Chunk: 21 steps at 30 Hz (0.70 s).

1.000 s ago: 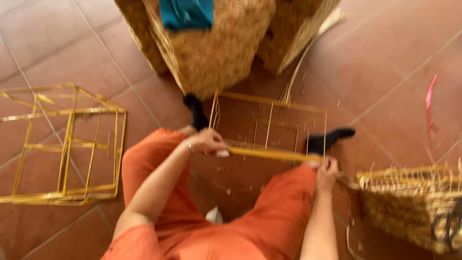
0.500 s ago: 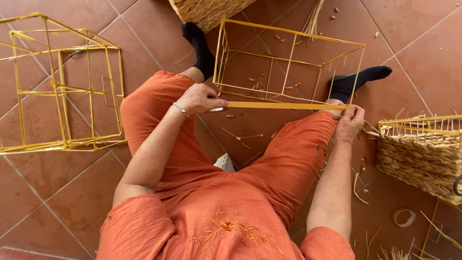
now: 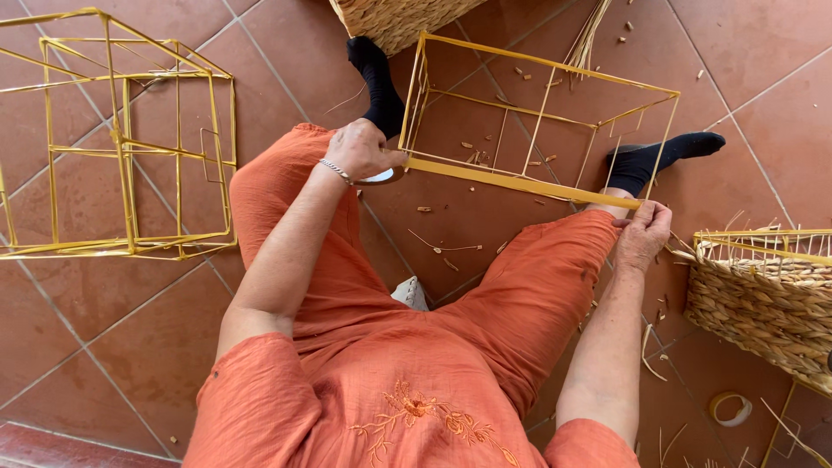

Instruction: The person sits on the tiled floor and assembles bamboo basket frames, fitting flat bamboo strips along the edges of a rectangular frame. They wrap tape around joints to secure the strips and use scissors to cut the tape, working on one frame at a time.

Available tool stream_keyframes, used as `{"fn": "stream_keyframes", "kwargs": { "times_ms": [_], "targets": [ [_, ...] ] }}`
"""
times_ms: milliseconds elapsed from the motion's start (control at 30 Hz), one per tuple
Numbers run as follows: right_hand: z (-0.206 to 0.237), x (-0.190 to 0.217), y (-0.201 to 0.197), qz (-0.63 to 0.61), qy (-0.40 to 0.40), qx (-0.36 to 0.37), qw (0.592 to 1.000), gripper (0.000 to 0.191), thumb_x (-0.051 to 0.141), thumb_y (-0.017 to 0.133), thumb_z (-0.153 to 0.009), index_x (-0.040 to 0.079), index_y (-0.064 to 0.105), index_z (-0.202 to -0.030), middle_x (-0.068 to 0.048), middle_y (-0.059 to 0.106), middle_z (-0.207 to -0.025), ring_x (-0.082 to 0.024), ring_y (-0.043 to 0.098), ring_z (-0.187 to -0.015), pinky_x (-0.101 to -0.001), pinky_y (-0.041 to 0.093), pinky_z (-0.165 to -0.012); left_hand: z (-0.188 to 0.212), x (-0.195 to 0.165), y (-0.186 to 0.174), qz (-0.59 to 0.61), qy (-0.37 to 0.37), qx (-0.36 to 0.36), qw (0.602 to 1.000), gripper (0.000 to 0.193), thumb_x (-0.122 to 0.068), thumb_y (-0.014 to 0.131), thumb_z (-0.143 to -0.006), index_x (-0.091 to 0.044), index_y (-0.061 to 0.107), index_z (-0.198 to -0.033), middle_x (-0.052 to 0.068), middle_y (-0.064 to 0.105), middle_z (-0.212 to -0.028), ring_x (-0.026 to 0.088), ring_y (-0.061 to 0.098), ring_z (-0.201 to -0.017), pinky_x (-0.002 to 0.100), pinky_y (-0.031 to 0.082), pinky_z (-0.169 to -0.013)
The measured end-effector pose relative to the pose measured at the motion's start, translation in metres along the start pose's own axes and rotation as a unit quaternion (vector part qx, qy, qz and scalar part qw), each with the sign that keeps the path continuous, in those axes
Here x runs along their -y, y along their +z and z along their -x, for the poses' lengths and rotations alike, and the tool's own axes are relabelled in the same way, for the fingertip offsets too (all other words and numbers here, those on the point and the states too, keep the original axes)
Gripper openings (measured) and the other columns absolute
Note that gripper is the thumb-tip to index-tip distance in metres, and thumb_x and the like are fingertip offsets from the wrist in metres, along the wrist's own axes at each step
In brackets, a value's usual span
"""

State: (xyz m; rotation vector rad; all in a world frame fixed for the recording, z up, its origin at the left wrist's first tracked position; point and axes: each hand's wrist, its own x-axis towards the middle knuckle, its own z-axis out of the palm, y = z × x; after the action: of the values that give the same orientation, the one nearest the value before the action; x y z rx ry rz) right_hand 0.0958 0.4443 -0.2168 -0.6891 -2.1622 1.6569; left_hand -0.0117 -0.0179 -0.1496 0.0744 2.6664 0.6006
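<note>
The person is stretching a yellow strip (image 3: 520, 182) along the near edge of the wire frame (image 3: 537, 113) between the legs, left hand (image 3: 362, 149) and right hand (image 3: 643, 234) each closed on an end, and wrapping it on likely calls for steady tension.

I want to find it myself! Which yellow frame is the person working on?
Look between the outstretched legs in orange trousers, on the red tiled floor. The yellow wire frame lies there, left hand and right hand gripping its near bar. Unlike the other frames, it lies between black socks.
</note>
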Motion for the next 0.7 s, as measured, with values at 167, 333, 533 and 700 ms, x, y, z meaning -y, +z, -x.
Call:
{"fn": "stream_keyframes", "kwargs": {
  "times_ms": [167,333,533,700],
  "targets": [
    [0.0,0.001,0.001,0.011,0.012,-0.001,1.0,0.025,0.025,0.053,-0.118,0.0,0.054,-0.114,-0.007,0.063,-0.098,-0.014,0.067,-0.063,-0.0259,0.054,-0.054,-0.011,-0.014,0.0,-0.104,-0.059,-0.006,0.993,0.06,-0.06,0.081,-0.07,-0.002,0.078,-0.085,0.02,0.073,-0.088,0.036,0.071,-0.085,0.046,0.057,-0.077],
    [0.0,0.002,0.002,0.007,0.018,0.001,1.0,0.025,0.026,0.053,-0.117,0.001,0.054,-0.114,-0.007,0.064,-0.099,-0.014,0.067,-0.063,-0.0258,0.055,-0.055,-0.019,-0.021,-0.002,-0.133,-0.085,0.023,0.987,0.062,-0.064,0.08,-0.074,-0.004,0.079,-0.09,0.017,0.075,-0.089,0.032,0.073,-0.088,0.044,0.057,-0.077],
    [0.001,0.001,0.003,0.01,0.019,0.0,1.0,0.025,0.026,0.052,-0.118,0.001,0.054,-0.114,-0.007,0.064,-0.099,-0.013,0.067,-0.064,-0.0255,0.056,-0.055,-0.023,-0.021,0.001,-0.146,-0.077,0.034,0.986,0.065,-0.069,0.081,-0.073,-0.005,0.08,-0.087,0.015,0.074,-0.083,0.029,0.074,-0.084,0.042,0.057,-0.075],
    [0.002,0.004,0.006,-0.009,0.03,-0.004,1.0,0.024,0.026,0.053,-0.117,0.002,0.054,-0.114,-0.006,0.064,-0.101,-0.012,0.066,-0.064,-0.0246,0.055,-0.054,-0.024,-0.013,0.007,-0.124,-0.033,-0.007,0.992,0.058,-0.062,0.084,-0.075,-0.008,0.076,-0.093,0.014,0.073,-0.089,0.031,0.072,-0.087,0.045,0.054,-0.076]
  ]
}}
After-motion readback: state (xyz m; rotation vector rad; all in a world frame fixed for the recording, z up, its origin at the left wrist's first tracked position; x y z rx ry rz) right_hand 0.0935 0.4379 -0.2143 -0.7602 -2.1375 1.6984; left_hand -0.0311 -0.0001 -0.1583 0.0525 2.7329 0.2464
